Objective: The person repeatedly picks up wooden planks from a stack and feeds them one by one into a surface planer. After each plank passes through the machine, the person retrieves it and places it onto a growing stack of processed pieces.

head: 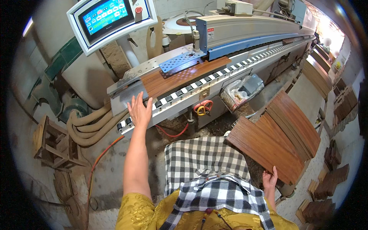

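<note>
My left hand (140,110) is spread beside the near end of a brown wood-grain panel (166,82) lying on the bed of an edge-banding machine (244,30). Its fingers hold nothing; whether they touch the panel's end I cannot tell. The panel's far part runs under a perforated blue guard (181,61). At lower right, my right hand (270,177) grips the edge of another wood-grain panel (267,143), which lies tilted over a stack of similar panels (299,123). Some of the right hand's fingers are hidden beneath that panel.
A roller rail (195,85) runs along the machine's front. Below it are orange-handled scissors (203,108) and a wire basket (241,92) holding plastic. A control screen (106,18) stands at upper left, above ribbed hoses (86,130) and a wooden stool (54,141). More panel stacks (330,184) line the right.
</note>
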{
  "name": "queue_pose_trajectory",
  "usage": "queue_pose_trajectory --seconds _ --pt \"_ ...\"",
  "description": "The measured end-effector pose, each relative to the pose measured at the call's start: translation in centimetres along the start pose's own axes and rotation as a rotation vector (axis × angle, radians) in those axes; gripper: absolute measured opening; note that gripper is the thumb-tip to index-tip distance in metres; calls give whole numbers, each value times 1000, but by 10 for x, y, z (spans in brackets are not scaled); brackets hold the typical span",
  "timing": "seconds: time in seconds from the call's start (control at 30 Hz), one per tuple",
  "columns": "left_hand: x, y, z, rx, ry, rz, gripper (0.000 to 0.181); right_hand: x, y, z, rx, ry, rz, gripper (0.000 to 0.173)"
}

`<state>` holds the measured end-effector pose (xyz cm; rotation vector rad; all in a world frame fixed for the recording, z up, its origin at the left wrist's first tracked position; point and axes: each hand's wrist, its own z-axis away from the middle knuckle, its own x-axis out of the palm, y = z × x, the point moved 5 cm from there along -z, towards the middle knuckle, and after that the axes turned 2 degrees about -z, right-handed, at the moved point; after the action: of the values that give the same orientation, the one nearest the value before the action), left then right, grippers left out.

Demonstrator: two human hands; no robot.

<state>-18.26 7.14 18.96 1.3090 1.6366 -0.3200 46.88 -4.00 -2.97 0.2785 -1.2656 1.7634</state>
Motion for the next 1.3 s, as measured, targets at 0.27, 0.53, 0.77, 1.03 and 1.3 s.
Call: queue_pose_trajectory --seconds 0.27,0.53,0.77,1.03,1.3 --pt "-14 -5 30 147 23 262 47 58 13 0 85 -212 -3 15" --pt "-64 22 88 393 -111 354 64 221 86 6 301 -569 34 20" --pt "-91 -3 104 412 -136 -19 74 361 168 50 519 -772 192 21" --pt "-87 -72 85 114 -89 -162 58 427 224 81 692 -988 144 24" --pt "-68 -92 35 -28 -111 -164 63 371 163 35 327 -950 668 39"
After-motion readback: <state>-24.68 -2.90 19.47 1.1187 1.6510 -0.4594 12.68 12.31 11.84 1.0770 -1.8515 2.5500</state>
